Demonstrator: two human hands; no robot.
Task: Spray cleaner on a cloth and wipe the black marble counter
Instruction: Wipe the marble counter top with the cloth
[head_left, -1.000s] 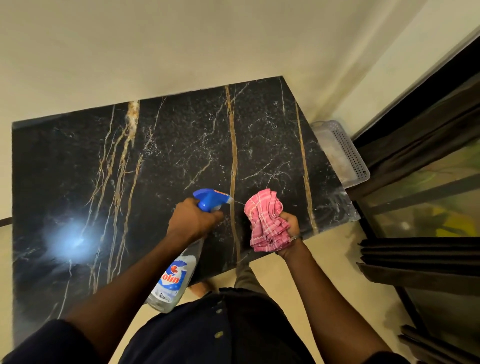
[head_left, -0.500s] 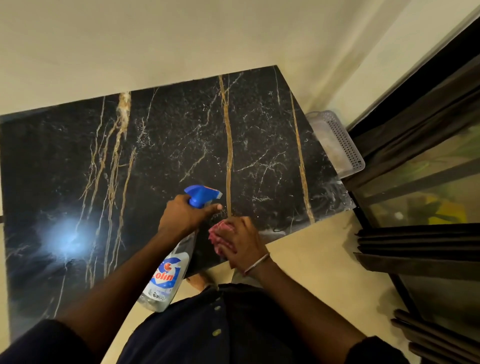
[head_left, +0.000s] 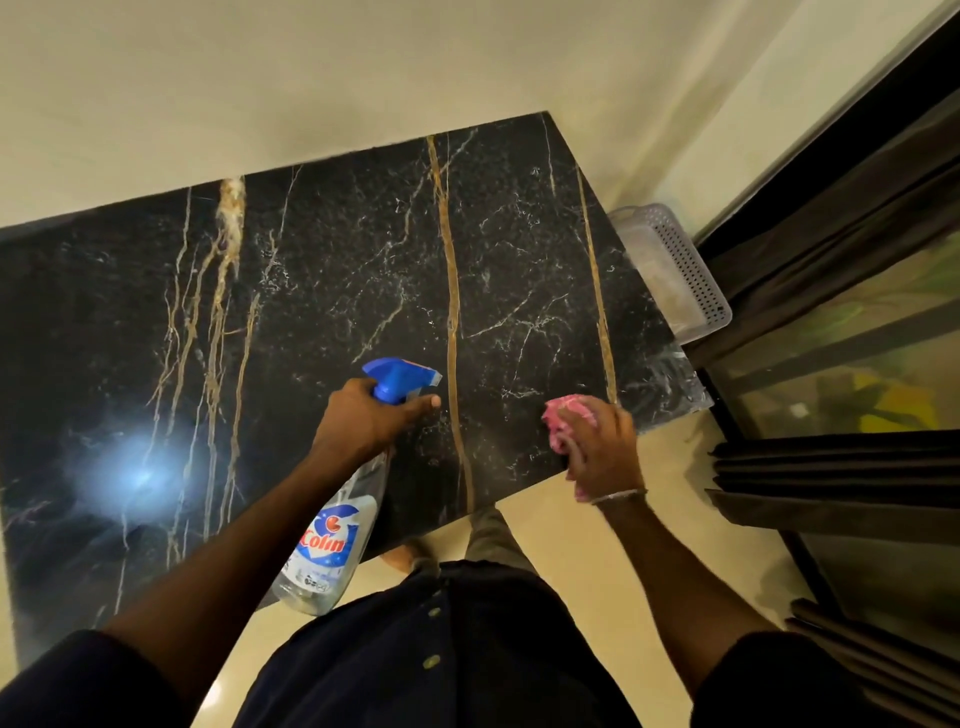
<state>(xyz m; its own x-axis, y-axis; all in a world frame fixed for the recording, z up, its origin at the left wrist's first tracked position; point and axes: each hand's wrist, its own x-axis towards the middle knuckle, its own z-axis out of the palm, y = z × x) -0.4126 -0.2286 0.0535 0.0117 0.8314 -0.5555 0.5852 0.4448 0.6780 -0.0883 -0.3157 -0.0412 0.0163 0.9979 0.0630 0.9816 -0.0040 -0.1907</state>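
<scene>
The black marble counter (head_left: 322, 312) with gold and white veins fills the middle of the view. My left hand (head_left: 366, 421) grips the neck of a clear spray bottle (head_left: 332, 540) with a blue trigger head (head_left: 397, 378), held over the counter's near edge, nozzle pointing right. My right hand (head_left: 602, 447) holds a bunched pink cloth (head_left: 563, 421) over the counter's near right part, palm down; whether the cloth touches the surface I cannot tell.
A grey perforated plastic basket (head_left: 685, 265) sits off the counter's right end, against the beige wall (head_left: 363, 67). Dark curtains and a glass door (head_left: 852, 332) stand on the right. A bright lamp reflection (head_left: 137, 475) shows on the counter's left. Beige floor lies below.
My right hand has carried the pink cloth from beside the bottle's nozzle out to the right, over the counter's near right part. The left hand and bottle have hardly moved.
</scene>
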